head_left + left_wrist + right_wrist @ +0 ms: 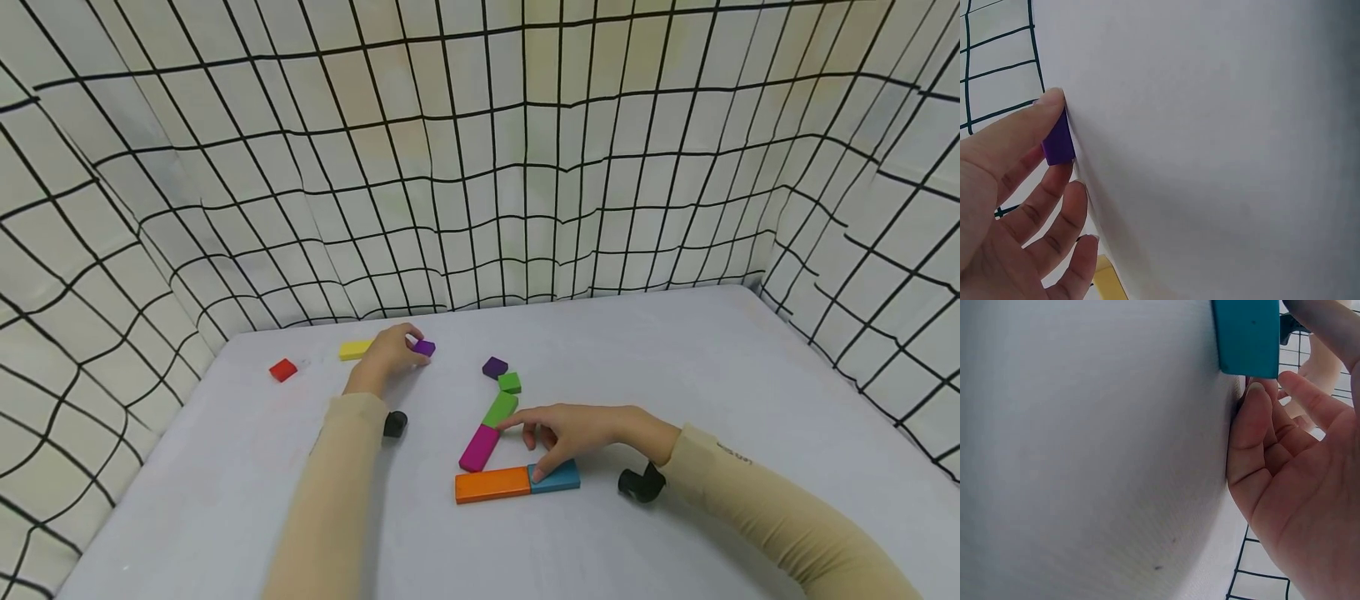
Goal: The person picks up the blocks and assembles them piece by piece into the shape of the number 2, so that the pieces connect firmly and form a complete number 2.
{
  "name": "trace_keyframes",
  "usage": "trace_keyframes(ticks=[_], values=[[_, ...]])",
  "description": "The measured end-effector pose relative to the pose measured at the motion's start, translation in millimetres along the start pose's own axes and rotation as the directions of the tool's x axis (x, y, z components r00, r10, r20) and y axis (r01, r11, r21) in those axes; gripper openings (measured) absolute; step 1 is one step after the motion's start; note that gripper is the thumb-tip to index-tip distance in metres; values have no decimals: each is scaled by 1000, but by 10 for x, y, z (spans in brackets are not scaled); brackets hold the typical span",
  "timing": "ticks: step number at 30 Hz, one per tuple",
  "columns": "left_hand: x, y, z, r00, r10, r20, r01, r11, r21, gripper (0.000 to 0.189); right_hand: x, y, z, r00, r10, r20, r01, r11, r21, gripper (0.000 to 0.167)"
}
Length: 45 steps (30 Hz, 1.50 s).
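Observation:
At the back left of the table, my left hand (388, 353) pinches a small purple block (425, 347) between thumb and fingers. The left wrist view shows the thumb on one side of that purple block (1059, 142). My right hand (581, 423) spreads over the other blocks, its thumb resting on a blue block (561, 477) and its index fingertip by the seam of a long green block (500, 408) and a magenta block (478, 450). The blue block lies end to end with an orange block (492, 485). In the right wrist view, some fingers curl loosely beside the blue block (1249, 340).
Beyond the long green block lie a small green block (510, 382) and a dark purple block (495, 367). A yellow block (354, 350) is just left of my left hand, and a red block (283, 370) farther left. Black grid netting (525, 167) encloses the white table.

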<state>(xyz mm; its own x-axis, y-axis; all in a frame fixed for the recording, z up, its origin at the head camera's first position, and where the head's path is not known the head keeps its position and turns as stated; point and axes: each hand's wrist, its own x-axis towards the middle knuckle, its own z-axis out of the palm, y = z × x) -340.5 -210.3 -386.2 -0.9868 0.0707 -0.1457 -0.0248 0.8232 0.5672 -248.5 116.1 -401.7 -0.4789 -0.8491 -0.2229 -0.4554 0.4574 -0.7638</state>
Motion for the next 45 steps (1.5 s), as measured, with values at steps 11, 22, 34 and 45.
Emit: trace_keyframes(ticks=[11, 22, 34, 45], values=[[12, -57, -29, 999, 44, -7, -44, 999, 17, 38, 0, -7, 4, 1000, -4, 0, 4, 1000, 6, 70], [-32, -19, -67, 996, 88, -18, -88, 996, -10, 37, 1, 0, 8, 1000, 2, -3, -2, 1000, -5, 70], [-31, 31, -29, 990, 137, -23, -136, 990, 35, 38, -4, -6, 7, 1000, 6, -4, -6, 1000, -1, 70], [-85, 134, 36, 988, 153, -21, -151, 985, 77, 38, 4, 13, 1, 1000, 8, 1, -8, 1000, 1, 70]])
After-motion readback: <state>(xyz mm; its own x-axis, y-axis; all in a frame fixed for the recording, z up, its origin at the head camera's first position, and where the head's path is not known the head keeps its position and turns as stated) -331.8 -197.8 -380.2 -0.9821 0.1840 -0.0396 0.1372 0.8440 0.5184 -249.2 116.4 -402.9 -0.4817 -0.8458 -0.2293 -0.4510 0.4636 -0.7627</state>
